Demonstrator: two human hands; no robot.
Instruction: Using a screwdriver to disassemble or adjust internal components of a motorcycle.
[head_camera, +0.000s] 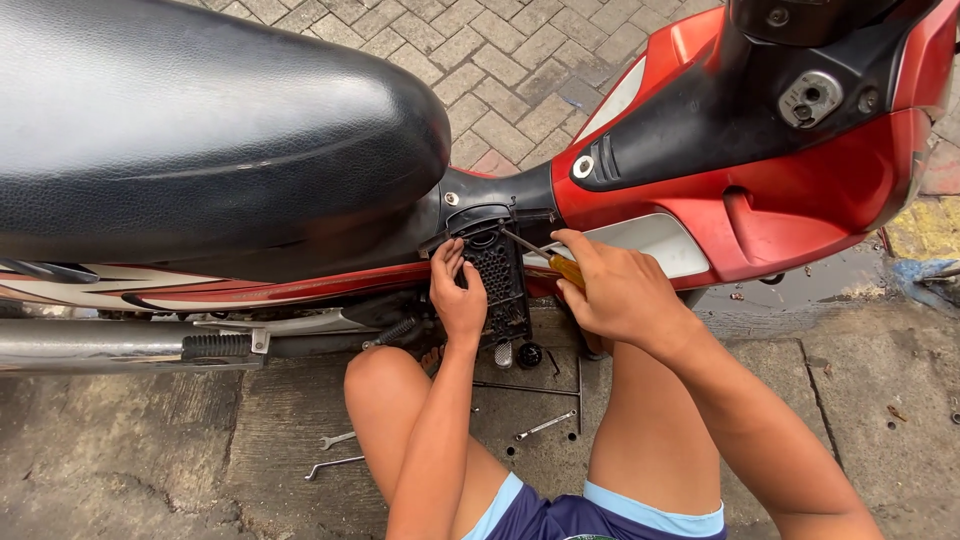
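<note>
The right hand (620, 290) is gripping a yellow-handled screwdriver (545, 258), its tip set at the top of a black perforated panel (497, 275) on the red motorcycle (800, 190). The left hand (457, 290), grip apart, is bracing that panel. The panel is sitting in place; wrenches (335, 452) are lying on the pavement.

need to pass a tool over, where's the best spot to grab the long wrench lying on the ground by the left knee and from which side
Take the long wrench by the middle of its thin straight shaft, coming down from above with fingertips on both long edges. It lies flat on the concrete, so nothing can slip under it. The ends are bent, and a smaller wrench lies close beside it, toward the motorbike, so the mid-shaft looks like the clearest grip.
</note>
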